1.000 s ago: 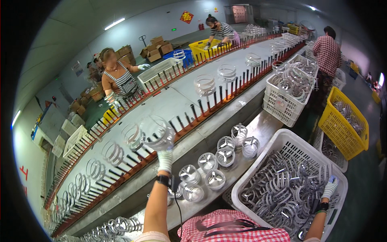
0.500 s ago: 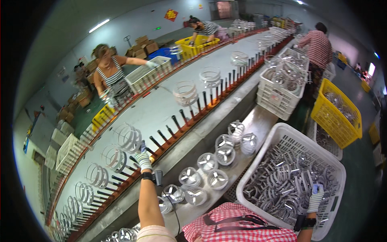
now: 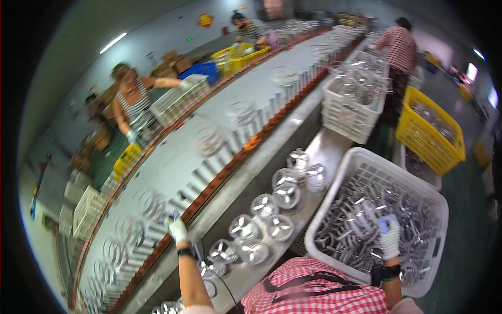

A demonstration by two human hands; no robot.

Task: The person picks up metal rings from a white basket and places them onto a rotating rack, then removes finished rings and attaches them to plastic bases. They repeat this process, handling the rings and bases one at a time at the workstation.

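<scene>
My left hand (image 3: 178,230), in a pale striped glove, is at the near edge of the conveyor, beside its row of dark upright pegs (image 3: 201,178). Motion blurs its fingers, so I cannot tell whether they are open or closed. Just beyond it, clear ring-shaped parts (image 3: 151,204) sit on pegs. My right hand (image 3: 389,240), gloved with bluish fingertips, is over the large white basket (image 3: 314,230), its fingers bent and closed at a shiny ring-shaped part (image 3: 361,215). Many silvery, curved pieces (image 3: 340,235) fill the basket in a tangle.
Round clear parts with three-armed centres (image 3: 265,206) stand in rows on the metal ledge (image 3: 327,149). A stacked white crate (image 3: 348,118) and a tilted yellow crate (image 3: 431,136) hold more parts. Two co-workers (image 3: 138,104) stand across the conveyor; another person (image 3: 397,49) is at far right.
My left hand has come away from the ring-shaped parts, slightly down and nearer me. My right hand has moved left and up across the basket. The view has shifted, and conveyor parts have moved down-left.
</scene>
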